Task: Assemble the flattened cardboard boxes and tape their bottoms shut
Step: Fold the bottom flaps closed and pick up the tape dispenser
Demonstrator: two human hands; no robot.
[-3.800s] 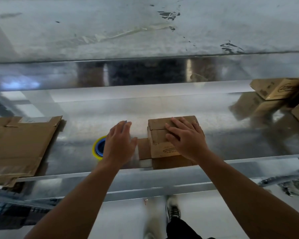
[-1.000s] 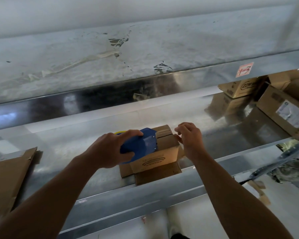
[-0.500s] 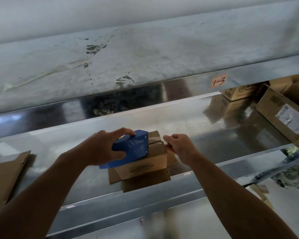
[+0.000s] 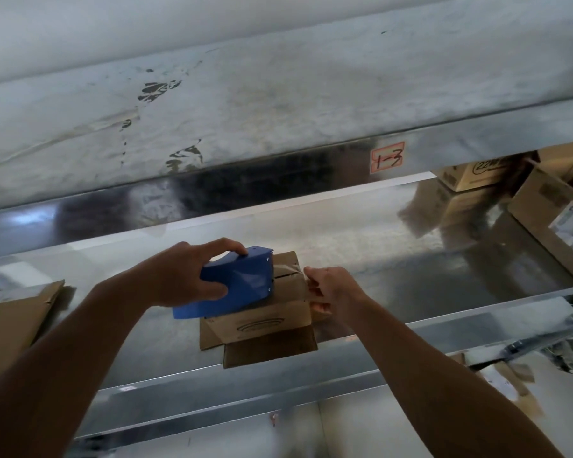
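A small cardboard box (image 4: pixel 262 322) stands upside down on the metal shelf (image 4: pixel 394 259), its lower flaps spread out on the surface. My left hand (image 4: pixel 182 276) grips a blue tape dispenser (image 4: pixel 239 285) that sits on the box's top seam. A strip of clear tape runs from the dispenser across the closed flaps to the right edge. My right hand (image 4: pixel 331 289) presses its fingers against the box's right side, where the tape end lies.
Flattened cardboard (image 4: pixel 14 322) lies at the left end of the shelf. Several assembled boxes (image 4: pixel 549 200) stand at the right end. A label reading 1-3 (image 4: pixel 387 157) is stuck on the upper shelf beam. The shelf's front lip runs below the box.
My left hand picked up the blue dispenser and set it on the box. It has since drawn leftward, leaving tape over the seam. My right hand moved from the top to the right side.
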